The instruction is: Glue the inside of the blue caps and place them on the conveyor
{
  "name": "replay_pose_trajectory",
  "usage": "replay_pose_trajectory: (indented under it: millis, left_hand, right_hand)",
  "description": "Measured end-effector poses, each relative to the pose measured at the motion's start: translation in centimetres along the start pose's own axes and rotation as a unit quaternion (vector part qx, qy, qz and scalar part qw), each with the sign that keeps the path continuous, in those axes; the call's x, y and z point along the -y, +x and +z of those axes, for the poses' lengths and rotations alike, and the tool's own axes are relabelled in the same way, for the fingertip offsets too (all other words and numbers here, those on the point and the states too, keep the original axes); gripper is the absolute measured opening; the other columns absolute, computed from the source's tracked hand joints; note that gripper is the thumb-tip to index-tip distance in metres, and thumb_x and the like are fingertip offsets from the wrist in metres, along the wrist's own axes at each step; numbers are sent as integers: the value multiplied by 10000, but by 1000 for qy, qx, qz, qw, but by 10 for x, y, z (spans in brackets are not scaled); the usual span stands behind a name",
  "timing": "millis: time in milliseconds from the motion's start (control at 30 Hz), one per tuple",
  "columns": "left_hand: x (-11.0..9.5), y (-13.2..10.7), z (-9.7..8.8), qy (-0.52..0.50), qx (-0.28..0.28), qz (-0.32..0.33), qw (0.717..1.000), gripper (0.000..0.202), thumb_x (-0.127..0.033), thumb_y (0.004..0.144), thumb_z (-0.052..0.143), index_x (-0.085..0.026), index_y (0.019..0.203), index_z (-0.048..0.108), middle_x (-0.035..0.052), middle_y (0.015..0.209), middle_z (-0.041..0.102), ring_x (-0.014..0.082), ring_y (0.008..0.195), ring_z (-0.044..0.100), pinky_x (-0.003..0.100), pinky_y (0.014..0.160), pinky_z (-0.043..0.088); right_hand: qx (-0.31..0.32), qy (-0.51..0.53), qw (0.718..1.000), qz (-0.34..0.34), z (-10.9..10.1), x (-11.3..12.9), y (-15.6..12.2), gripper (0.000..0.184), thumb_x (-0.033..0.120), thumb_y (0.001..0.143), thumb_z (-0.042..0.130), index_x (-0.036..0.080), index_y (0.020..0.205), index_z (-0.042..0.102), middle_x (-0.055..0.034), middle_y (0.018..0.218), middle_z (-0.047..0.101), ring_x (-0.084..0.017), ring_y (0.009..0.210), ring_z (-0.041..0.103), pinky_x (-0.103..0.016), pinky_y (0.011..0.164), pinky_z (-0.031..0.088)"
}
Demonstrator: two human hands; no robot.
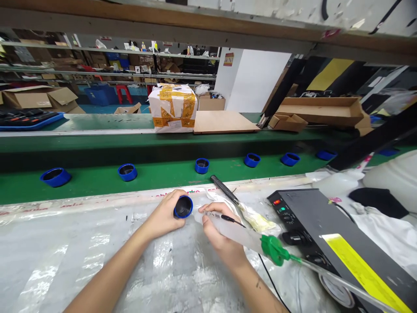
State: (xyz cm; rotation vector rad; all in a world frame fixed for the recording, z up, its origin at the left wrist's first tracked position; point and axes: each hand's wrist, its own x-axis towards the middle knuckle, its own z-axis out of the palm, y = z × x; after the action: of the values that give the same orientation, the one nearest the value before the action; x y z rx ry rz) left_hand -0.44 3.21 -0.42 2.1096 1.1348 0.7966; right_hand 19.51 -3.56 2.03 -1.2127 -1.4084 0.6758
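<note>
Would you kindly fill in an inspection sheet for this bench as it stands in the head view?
Surface: bench covered in wrinkled clear plastic film; green conveyor belt runs behind it.
Job's things: blue cap in the left hand; clear dispensing syringe with green fitting in the right hand.
Clutter: six blue caps on the belt, one at; dark tool; yellowish bag.
Grippers: left hand grips the cap; right hand grips the syringe, tip near the cap.
Cables: thin black cable under the right wrist.
Surroundings: black control box, taped parcel, cardboard boxes, shelving behind.
</note>
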Motion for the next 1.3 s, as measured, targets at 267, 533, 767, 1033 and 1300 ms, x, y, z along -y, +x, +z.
replay_pose_trajectory:
  millis: [267, 533, 767, 1033, 1300]
  left_hand:
    - [-3, 0, -2, -2, -4, 13, 1000, 581, -77, 654, 614, -238, 1208, 550, 71, 1253, 649, 298, 1210, 622, 437, 1049, 507]
    - [-3, 1, -1, -13, -4, 22, 1000, 571, -64, 653, 607, -241, 1192, 550, 62, 1240, 634, 285, 1208, 607, 415, 1046, 491]
    - [-5, 1, -3, -29, 6, 33, 999, 528, -53, 664, 612, -243, 1154, 560, 59, 1234, 623, 279, 1201, 599, 416, 1046, 476]
    - [-3, 1, -3, -21, 12, 37, 999, 576, -25, 656, 606, -243, 1186, 550, 64, 1257, 623, 289, 1239, 582, 443, 1075, 455]
    - [-1, 1, -3, -10, 17, 51, 999, 577, -25, 680, 626, -242, 1209, 547, 63, 1272, 622, 290, 1256, 583, 447, 1083, 458]
  right_hand:
    - [3, 1, 1000, 5, 2, 1, -2, 60, 258, 841, 675, 255, 897, 699, -22, 923, 819, -252, 923, 776, -357, 846, 575]
    - [13, 24, 1000, -3, 3, 4, -2, 62, 252, 845, 671, 249, 900, 699, -29, 911, 811, -250, 906, 779, -330, 772, 580]
    - [18, 2, 1000, 4, 5, 4, -4, 85, 233, 834, 661, 258, 904, 702, -15, 924, 819, -237, 916, 781, -345, 865, 570]
    - [51, 6, 998, -22, 3, -1, -6, 96, 223, 869, 671, 266, 953, 687, -9, 953, 823, -222, 924, 789, -287, 741, 584]
    - [52, 37, 998, 7, 8, 5, -8, 101, 223, 861, 665, 277, 945, 679, -7, 969, 819, -225, 973, 784, -319, 880, 579]
